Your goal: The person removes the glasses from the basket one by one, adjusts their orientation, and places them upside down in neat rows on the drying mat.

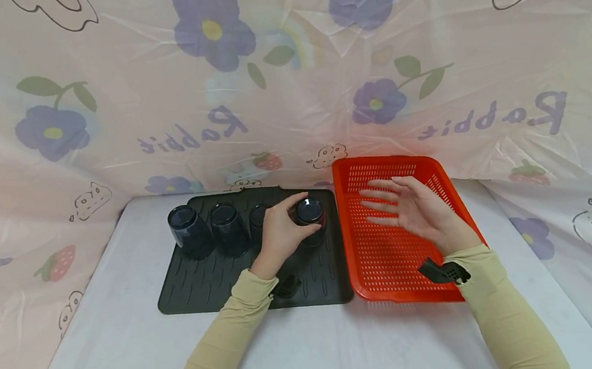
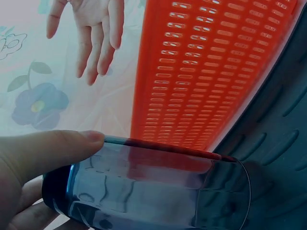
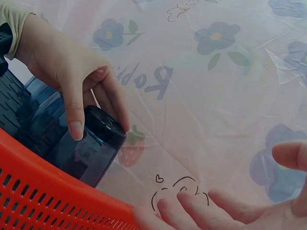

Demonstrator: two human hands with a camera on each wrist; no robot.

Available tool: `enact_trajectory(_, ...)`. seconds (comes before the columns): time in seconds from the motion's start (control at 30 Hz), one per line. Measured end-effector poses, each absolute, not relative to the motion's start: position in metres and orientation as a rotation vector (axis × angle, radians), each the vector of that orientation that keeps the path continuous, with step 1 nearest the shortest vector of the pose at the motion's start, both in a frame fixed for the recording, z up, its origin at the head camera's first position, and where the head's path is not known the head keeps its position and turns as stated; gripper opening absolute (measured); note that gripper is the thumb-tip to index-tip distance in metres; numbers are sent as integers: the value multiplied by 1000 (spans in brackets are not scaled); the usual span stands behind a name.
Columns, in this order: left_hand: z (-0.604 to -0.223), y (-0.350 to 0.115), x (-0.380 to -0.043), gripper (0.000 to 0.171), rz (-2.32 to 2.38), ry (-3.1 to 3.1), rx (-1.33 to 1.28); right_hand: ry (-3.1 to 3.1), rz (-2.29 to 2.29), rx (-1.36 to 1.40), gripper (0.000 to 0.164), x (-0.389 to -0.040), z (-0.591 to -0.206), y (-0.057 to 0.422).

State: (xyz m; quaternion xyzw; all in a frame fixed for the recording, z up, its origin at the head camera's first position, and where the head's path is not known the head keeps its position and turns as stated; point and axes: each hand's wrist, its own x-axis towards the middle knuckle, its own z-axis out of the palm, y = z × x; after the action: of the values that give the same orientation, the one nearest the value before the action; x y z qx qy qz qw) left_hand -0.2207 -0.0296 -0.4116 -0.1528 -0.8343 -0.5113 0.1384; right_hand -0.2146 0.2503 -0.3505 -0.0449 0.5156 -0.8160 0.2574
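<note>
My left hand (image 1: pixel 278 233) grips a dark tinted drinking glass (image 1: pixel 310 212) near its base, thumb on one side and fingers on the other. The glass is upside down at the right end of a black drying mat (image 1: pixel 199 293); its rim is at the mat, though contact is hard to judge. To its left, three more glasses stand upside down: an outer one (image 1: pixel 190 233), a middle one (image 1: pixel 230 230) and one partly hidden by my left hand (image 1: pixel 257 215). My right hand (image 1: pixel 417 213) hovers over the red basket (image 1: pixel 352 251), fingers spread, holding nothing.
The perforated red basket sits right beside the mat's right edge. Both rest on a white tabletop (image 1: pixel 129 355). A patterned curtain (image 1: pixel 285 88) hangs close behind and along the sides.
</note>
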Motion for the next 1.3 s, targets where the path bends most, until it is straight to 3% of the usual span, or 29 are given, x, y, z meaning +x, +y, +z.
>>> enact_trajectory(0.67, -419, -26, -224, 67, -1424, -2509, -394, 1411, -2214, -111, 61, -214, -353, 248)
enact_trajectory(1.17, -423, -34, -222, 71, -1764, -2451, -468, 1398, -2220, -121, 59, -213, -358, 245)
enact_trajectory(1.3, -422, -36, -222, 64, -1786, -2455, -488, 1379, -2217, -133, 58, -213, -361, 245)
